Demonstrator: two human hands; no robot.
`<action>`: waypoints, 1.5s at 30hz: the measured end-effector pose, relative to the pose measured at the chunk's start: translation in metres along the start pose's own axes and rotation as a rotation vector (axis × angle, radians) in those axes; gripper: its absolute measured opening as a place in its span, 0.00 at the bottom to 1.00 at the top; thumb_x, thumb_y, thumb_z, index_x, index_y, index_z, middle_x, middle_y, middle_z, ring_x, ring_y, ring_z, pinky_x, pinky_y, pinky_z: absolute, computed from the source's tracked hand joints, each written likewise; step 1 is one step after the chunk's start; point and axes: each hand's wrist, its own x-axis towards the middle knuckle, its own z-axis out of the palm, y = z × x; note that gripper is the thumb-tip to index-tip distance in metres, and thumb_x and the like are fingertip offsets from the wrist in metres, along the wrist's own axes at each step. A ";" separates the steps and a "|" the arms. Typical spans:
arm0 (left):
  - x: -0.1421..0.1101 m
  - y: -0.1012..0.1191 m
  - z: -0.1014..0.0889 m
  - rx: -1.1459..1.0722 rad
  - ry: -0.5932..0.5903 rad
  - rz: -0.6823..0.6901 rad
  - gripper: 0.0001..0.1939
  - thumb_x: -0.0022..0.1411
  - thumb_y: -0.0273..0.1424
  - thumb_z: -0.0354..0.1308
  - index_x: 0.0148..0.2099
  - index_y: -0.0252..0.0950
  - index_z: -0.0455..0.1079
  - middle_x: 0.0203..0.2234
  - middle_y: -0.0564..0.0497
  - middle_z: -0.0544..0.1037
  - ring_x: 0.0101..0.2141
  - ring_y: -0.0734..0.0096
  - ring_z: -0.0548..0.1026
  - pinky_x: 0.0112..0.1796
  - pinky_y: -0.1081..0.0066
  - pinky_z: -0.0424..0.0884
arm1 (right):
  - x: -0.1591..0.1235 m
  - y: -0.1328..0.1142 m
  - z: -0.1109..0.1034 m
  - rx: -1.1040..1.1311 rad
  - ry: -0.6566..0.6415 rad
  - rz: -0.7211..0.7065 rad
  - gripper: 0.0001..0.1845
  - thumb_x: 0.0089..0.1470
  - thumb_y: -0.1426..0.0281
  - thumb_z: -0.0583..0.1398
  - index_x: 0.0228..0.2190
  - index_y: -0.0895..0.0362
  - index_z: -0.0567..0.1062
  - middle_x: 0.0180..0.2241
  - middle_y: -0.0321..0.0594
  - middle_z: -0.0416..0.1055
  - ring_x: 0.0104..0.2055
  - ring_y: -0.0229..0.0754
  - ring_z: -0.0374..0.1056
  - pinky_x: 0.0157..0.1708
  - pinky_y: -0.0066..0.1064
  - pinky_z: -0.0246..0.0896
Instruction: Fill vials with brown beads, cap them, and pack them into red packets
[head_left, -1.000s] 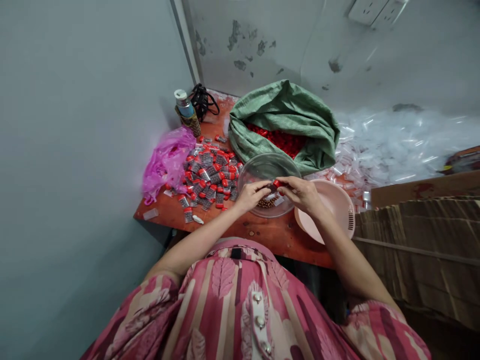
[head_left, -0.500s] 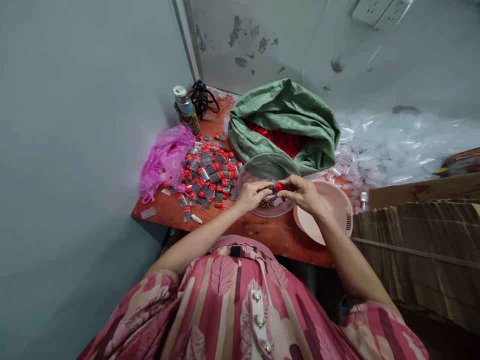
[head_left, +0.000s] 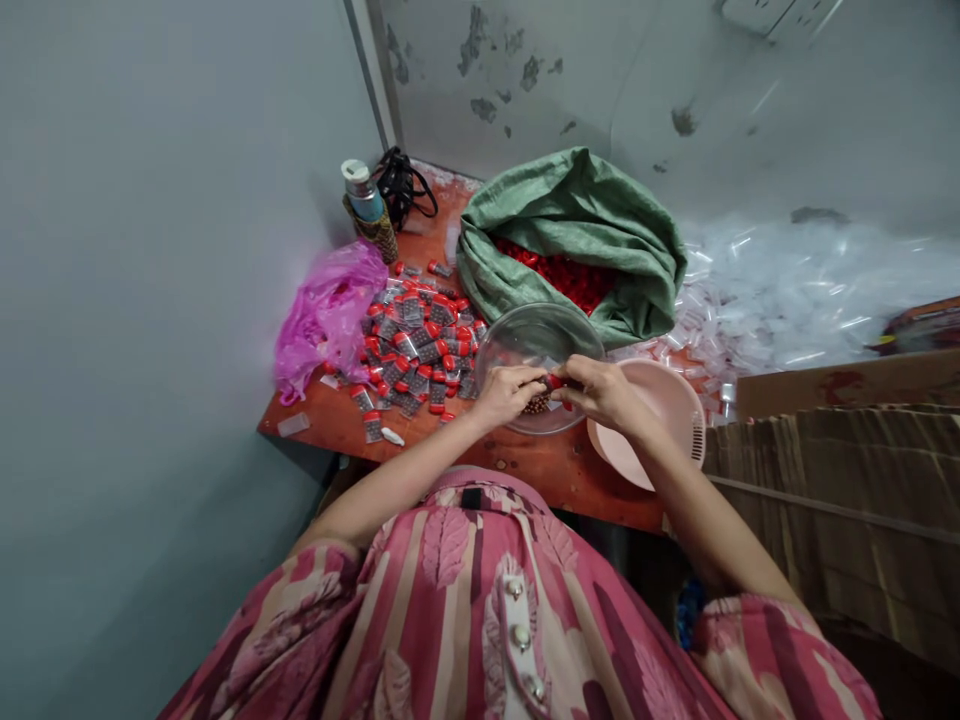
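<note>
Over the clear plastic bowl [head_left: 491,350], my two hands meet fingertip to fingertip. My left hand [head_left: 508,394] is closed in a pinch around a small bottle, mostly hidden by the fingers. A red cap [head_left: 555,382] sits at the bottle's end, with my right hand [head_left: 602,388] closed on it. Whether the cap is fully seated I cannot tell. Copper-coloured beads [head_left: 537,405] lie in the bowl beneath my fingers. Left of the bowl is a heap of small clear bottles [head_left: 420,345] with red caps and dark contents.
Behind the bowl, a green sack [head_left: 577,185] holds loose red caps [head_left: 562,278]. A pink basin [head_left: 660,400] stands to the right, near clear plastic bottles [head_left: 795,285] and cardboard [head_left: 832,480]. On the left are a pink bag [head_left: 330,315], a flask [head_left: 366,200] and black cable [head_left: 401,185].
My hands have drawn closer together at the bottle, and the right fingers now cover more of the red cap. The view has shifted slightly.
</note>
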 end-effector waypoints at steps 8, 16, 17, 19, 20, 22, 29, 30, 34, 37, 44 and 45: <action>0.006 -0.012 0.008 -0.655 0.066 -0.288 0.19 0.50 0.38 0.60 0.42 0.32 0.71 0.34 0.48 0.78 0.32 0.69 0.75 0.35 0.69 0.70 | 0.011 0.000 0.003 0.332 0.198 0.221 0.16 0.48 0.62 0.62 0.40 0.54 0.75 0.33 0.40 0.74 0.33 0.39 0.69 0.34 0.30 0.64; 0.007 -0.005 0.001 -0.837 0.159 -0.417 0.25 0.48 0.42 0.62 0.46 0.33 0.68 0.33 0.46 0.78 0.32 0.67 0.76 0.33 0.69 0.72 | -0.013 0.017 0.029 1.012 0.429 0.479 0.20 0.38 0.67 0.67 0.37 0.51 0.74 0.33 0.37 0.75 0.31 0.40 0.70 0.30 0.33 0.65; 0.006 -0.006 0.002 -0.799 0.171 -0.399 0.25 0.48 0.42 0.62 0.46 0.33 0.69 0.34 0.46 0.78 0.33 0.67 0.76 0.34 0.68 0.72 | -0.014 0.017 0.034 1.034 0.422 0.490 0.19 0.37 0.66 0.66 0.36 0.51 0.74 0.29 0.35 0.74 0.29 0.39 0.69 0.29 0.33 0.65; 0.005 -0.009 0.002 -0.669 0.187 -0.322 0.23 0.48 0.41 0.62 0.44 0.33 0.71 0.37 0.46 0.78 0.35 0.66 0.76 0.38 0.67 0.72 | -0.012 0.015 0.042 1.063 0.452 0.491 0.16 0.38 0.64 0.65 0.33 0.52 0.74 0.26 0.34 0.72 0.25 0.38 0.66 0.29 0.33 0.64; 0.005 -0.010 0.002 -0.587 0.189 -0.274 0.21 0.49 0.40 0.61 0.43 0.33 0.72 0.38 0.46 0.78 0.37 0.66 0.75 0.40 0.66 0.71 | -0.010 0.013 0.043 1.072 0.476 0.488 0.14 0.39 0.62 0.65 0.31 0.52 0.73 0.26 0.34 0.71 0.25 0.37 0.66 0.29 0.33 0.63; 0.003 -0.012 0.002 -0.421 0.164 -0.185 0.17 0.51 0.38 0.60 0.42 0.34 0.73 0.39 0.47 0.78 0.40 0.66 0.74 0.45 0.65 0.69 | -0.006 0.012 0.042 1.095 0.486 0.490 0.12 0.38 0.61 0.65 0.26 0.54 0.72 0.31 0.36 0.71 0.26 0.36 0.65 0.30 0.33 0.64; -0.003 -0.008 0.003 -0.155 0.113 0.042 0.11 0.55 0.31 0.57 0.41 0.37 0.75 0.42 0.46 0.76 0.48 0.66 0.70 0.52 0.62 0.62 | 0.001 0.010 0.025 1.420 0.106 0.580 0.14 0.36 0.69 0.67 0.28 0.54 0.70 0.40 0.36 0.69 0.37 0.39 0.68 0.39 0.40 0.67; -0.003 -0.008 0.003 -0.142 0.116 0.057 0.11 0.55 0.30 0.57 0.42 0.37 0.75 0.42 0.46 0.76 0.48 0.65 0.69 0.52 0.62 0.62 | 0.002 0.010 0.025 1.474 0.028 0.592 0.16 0.37 0.68 0.66 0.33 0.53 0.71 0.40 0.36 0.70 0.37 0.40 0.69 0.40 0.43 0.67; -0.005 -0.005 0.003 -0.076 0.135 0.068 0.12 0.56 0.29 0.57 0.43 0.39 0.74 0.40 0.47 0.77 0.49 0.65 0.68 0.54 0.59 0.60 | 0.005 0.006 0.031 1.609 -0.100 0.627 0.17 0.40 0.66 0.63 0.36 0.55 0.71 0.33 0.37 0.73 0.35 0.42 0.70 0.41 0.47 0.67; -0.004 -0.003 0.002 -0.044 0.158 0.078 0.13 0.56 0.28 0.56 0.44 0.40 0.74 0.40 0.49 0.77 0.48 0.66 0.69 0.56 0.55 0.54 | 0.006 0.002 0.042 1.653 0.039 0.636 0.09 0.40 0.68 0.62 0.29 0.54 0.71 0.28 0.32 0.72 0.31 0.39 0.69 0.41 0.45 0.68; 0.000 -0.009 -0.002 -0.207 0.170 -0.037 0.12 0.55 0.32 0.57 0.42 0.35 0.75 0.42 0.44 0.76 0.46 0.64 0.71 0.52 0.60 0.63 | 0.010 -0.002 0.046 1.536 0.090 0.658 0.17 0.46 0.59 0.61 0.40 0.48 0.72 0.39 0.34 0.74 0.37 0.41 0.71 0.41 0.44 0.68; 0.001 -0.010 -0.001 -0.219 0.197 -0.075 0.13 0.55 0.32 0.57 0.42 0.34 0.75 0.43 0.43 0.76 0.46 0.63 0.71 0.51 0.61 0.64 | 0.012 -0.002 0.044 1.480 0.115 0.656 0.18 0.47 0.59 0.61 0.42 0.48 0.72 0.42 0.35 0.73 0.38 0.41 0.71 0.41 0.43 0.69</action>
